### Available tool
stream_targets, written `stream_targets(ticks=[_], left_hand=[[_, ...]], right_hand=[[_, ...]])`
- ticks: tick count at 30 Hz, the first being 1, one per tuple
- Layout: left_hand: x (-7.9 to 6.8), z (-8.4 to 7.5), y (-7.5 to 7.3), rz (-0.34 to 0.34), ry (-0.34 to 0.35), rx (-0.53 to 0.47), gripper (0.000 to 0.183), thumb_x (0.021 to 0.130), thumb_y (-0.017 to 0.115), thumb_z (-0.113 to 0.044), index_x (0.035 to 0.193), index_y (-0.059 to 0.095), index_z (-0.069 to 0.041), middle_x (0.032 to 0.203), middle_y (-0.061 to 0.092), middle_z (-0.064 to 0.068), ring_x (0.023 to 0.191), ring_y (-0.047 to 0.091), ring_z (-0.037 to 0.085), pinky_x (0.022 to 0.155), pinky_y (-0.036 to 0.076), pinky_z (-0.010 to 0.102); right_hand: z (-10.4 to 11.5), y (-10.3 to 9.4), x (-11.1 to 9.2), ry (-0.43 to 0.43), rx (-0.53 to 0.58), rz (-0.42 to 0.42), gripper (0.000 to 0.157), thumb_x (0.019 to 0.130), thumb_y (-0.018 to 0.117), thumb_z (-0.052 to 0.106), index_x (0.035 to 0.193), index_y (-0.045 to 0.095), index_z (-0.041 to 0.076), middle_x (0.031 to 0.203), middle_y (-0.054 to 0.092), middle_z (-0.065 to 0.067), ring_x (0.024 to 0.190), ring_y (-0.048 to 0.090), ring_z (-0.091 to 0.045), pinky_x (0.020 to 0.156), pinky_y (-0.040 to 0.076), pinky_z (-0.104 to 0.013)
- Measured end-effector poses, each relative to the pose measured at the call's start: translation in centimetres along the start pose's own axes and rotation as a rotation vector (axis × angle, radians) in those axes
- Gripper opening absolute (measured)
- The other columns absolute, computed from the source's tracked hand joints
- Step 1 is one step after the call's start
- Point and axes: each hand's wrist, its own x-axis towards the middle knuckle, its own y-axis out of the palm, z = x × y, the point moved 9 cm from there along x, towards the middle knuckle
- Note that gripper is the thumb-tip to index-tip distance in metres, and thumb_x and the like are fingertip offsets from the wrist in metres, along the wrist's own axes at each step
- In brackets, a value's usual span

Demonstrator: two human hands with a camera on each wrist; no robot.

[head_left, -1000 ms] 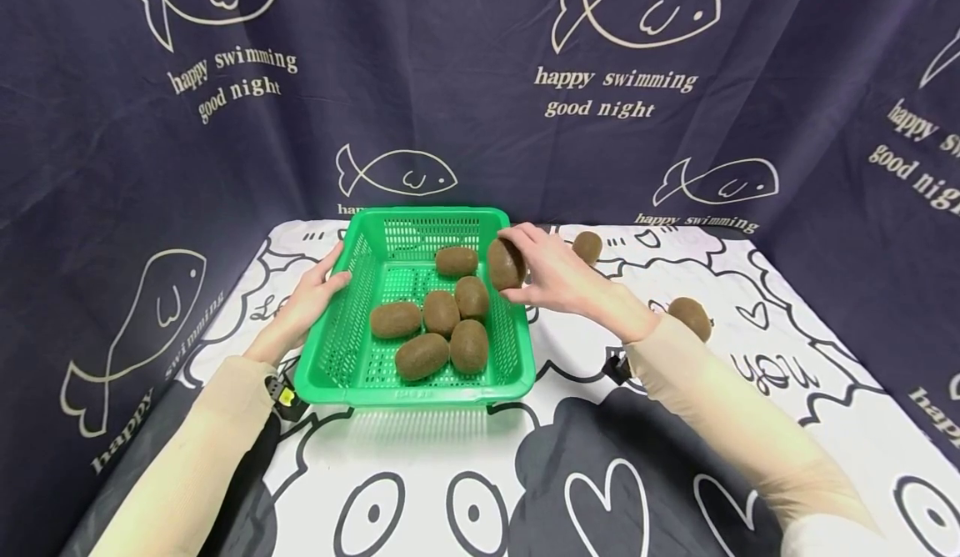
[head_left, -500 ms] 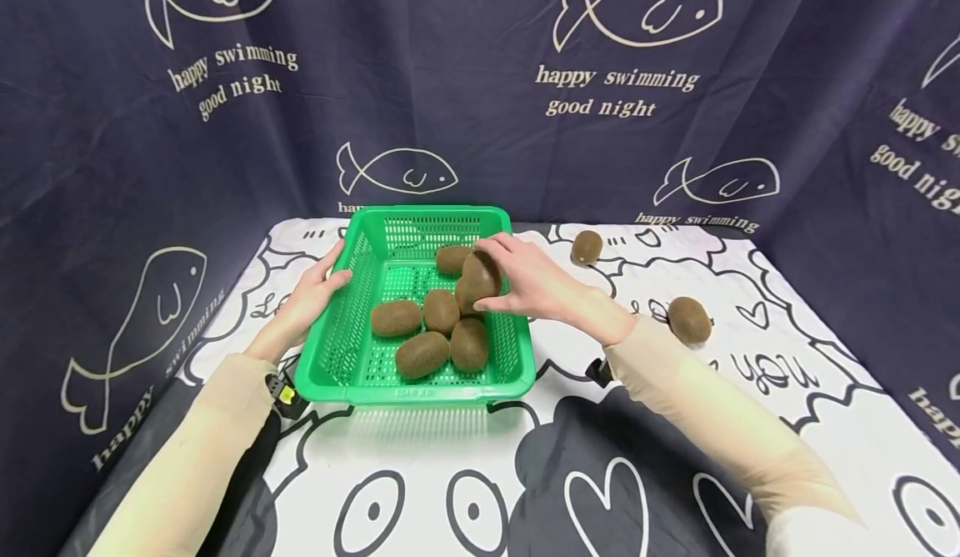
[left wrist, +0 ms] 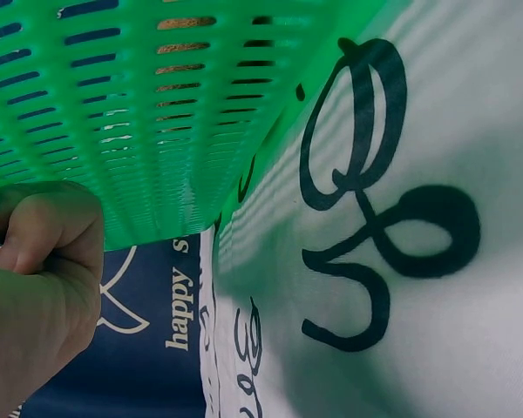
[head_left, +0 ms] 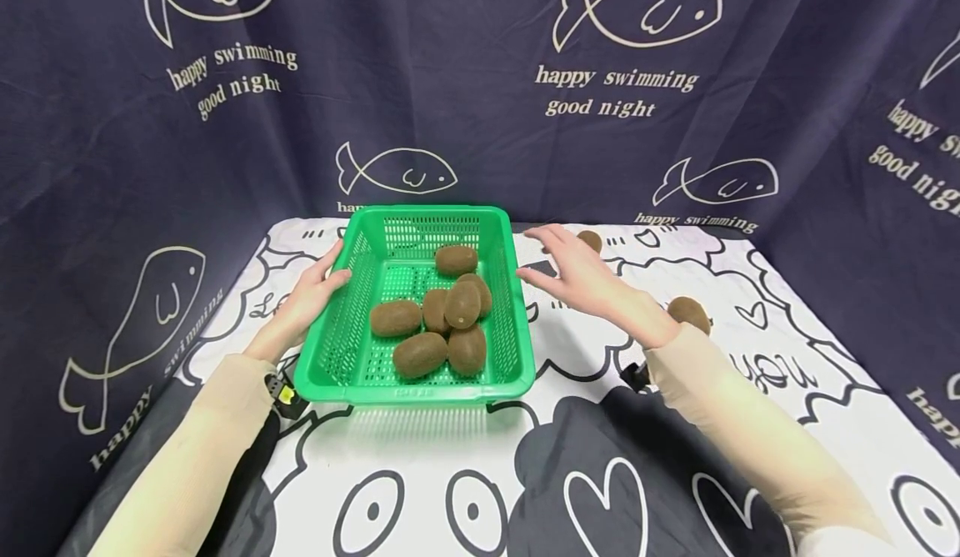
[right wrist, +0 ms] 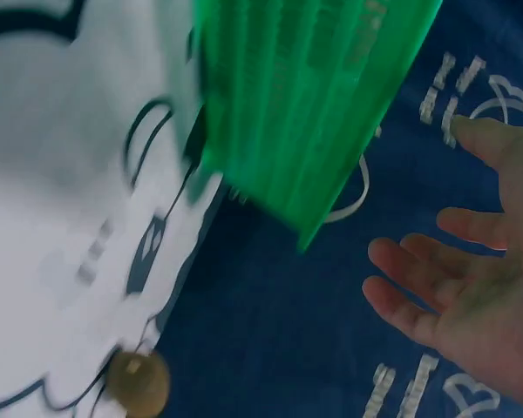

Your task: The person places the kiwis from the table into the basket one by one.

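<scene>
A green plastic basket [head_left: 420, 393] with slotted walls stands on the patterned cloth and holds several brown kiwis. One kiwi [head_left: 462, 303] lies on top of the cluster at the basket's right side; another kiwi [head_left: 456, 260] sits apart toward the back wall. My left hand [head_left: 311, 294] grips the left rim, thumb over the edge; its curled fingers [left wrist: 48, 226] show against the outer wall in the left wrist view. Just right of the basket, my right hand [head_left: 577, 273] is empty, fingers spread; its palm [right wrist: 479, 322] shows in the right wrist view.
Two loose kiwis lie on the cloth at the right: a far kiwi [head_left: 591, 241], partly behind my right hand, and a nearer kiwi [head_left: 688, 313], partly covered by my sleeve. A dark blue fish-print curtain [head_left: 480, 82] closes off the back and sides.
My right hand carried a kiwi over the basket's right rim, let it go on top of the other kiwis, and drew back right with its fingers opened. The left hand stayed on the rim.
</scene>
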Motion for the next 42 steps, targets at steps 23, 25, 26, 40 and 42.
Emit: stream_targets(ticks=[23,25,26,40,42], left_hand=[[-0.3,-0.2,0.1,-0.003,-0.006,-0.022,0.064,0.103,0.040,-0.023,0.156,0.004,-0.029,0.161,0.016,0.014,0.093,0.062,0.010,0.079,0.059,0.024],[-0.3,-0.2,0.1,-0.005,-0.007,-0.016,0.064,0.103,0.040,-0.023,0.156,0.004,-0.029,0.161,0.017,0.015,0.094,0.062,0.011,0.080,0.059,0.024],[-0.3,-0.2,0.1,-0.006,-0.005,-0.012,0.064,0.103,0.040,-0.023,0.156,0.004,-0.028,0.160,0.017,0.016,0.094,0.062,0.011,0.080,0.059,0.024],[-0.2,0.0,0.0,-0.001,-0.008,-0.016,0.064,0.103,0.040,-0.024,0.156,0.004,-0.030,0.160,0.017,0.016,0.096,0.061,0.013,0.081,0.059,0.025],[-0.1,0.0,0.1,0.001,-0.008,-0.017,0.064,0.103,0.039,-0.024,0.156,0.004,-0.031,0.161,0.016,0.016,0.098,0.061,0.015,0.082,0.059,0.026]], right_hand=[[-15.1,-3.2,-9.8,0.298,-0.183,0.053,0.082,0.080,0.075,0.032,0.140,0.038,-0.011,0.132,0.045,-0.039,0.119,0.043,-0.055,0.102,0.037,-0.065],[-15.9,-2.7,-10.4,0.329,-0.203,0.120,0.086,0.077,0.077,0.032,0.140,0.037,-0.012,0.132,0.043,-0.041,0.118,0.043,-0.058,0.102,0.037,-0.066],[-16.2,-2.5,-10.7,0.346,-0.210,0.156,0.088,0.076,0.078,0.032,0.140,0.036,-0.012,0.132,0.042,-0.042,0.117,0.043,-0.059,0.101,0.038,-0.067],[-18.4,-0.6,-13.0,0.355,-0.205,0.412,0.083,0.059,0.080,0.011,0.127,0.044,-0.022,0.117,0.055,-0.039,0.110,0.050,-0.053,0.095,0.045,-0.060],[-18.6,-0.6,-13.2,0.359,-0.211,0.427,0.084,0.058,0.080,0.011,0.126,0.044,-0.022,0.113,0.057,-0.037,0.105,0.053,-0.049,0.091,0.047,-0.057]])
